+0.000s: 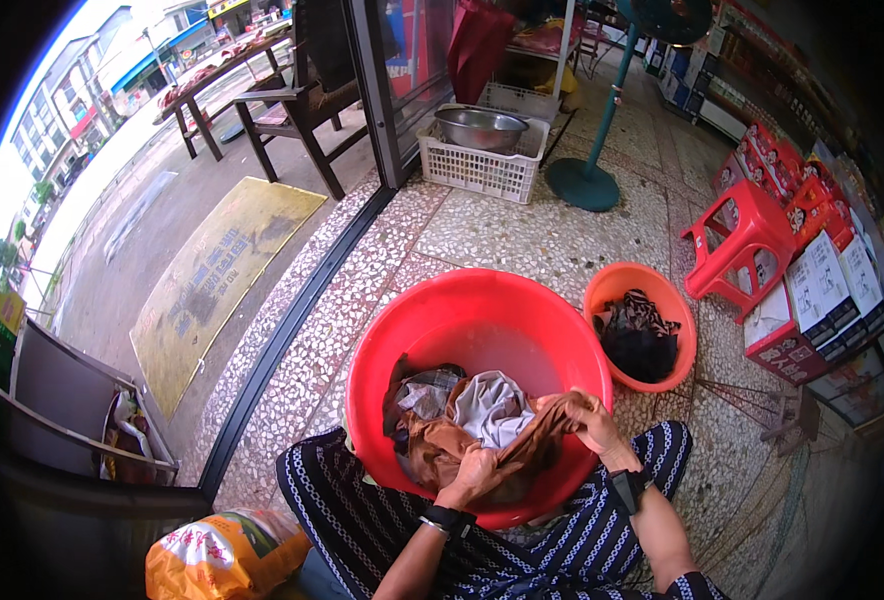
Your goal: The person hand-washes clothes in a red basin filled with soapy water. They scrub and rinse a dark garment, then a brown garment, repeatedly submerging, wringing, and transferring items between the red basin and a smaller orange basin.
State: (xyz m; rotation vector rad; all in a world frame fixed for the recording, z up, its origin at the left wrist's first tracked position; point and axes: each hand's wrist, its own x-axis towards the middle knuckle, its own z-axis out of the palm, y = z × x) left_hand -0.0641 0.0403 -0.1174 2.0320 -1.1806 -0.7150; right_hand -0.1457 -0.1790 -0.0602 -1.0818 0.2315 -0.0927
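Observation:
A large red plastic basin (479,289) stands on the floor between my knees, with cloudy water and a heap of wet clothes in it. My left hand (477,466) grips the near part of a brown wet garment (434,448) low over the basin. Up at the basin's right side, my right hand (595,424) holds another part of this brown cloth, which is stretched between both hands. A light grey cloth (490,405) lies just beyond my left hand, and a plaid cloth (430,390) lies to its left. The undersides of the clothes are hidden.
An orange basin (682,375) with dark clothes stands at the right. Behind it are a red plastic stool (757,225) and stacked boxes (824,277). A white crate (479,171) bears a metal bowl (481,127) beside a green fan stand (583,184). A door track (299,322) crosses the floor. An orange sack (224,555) lies near my left knee.

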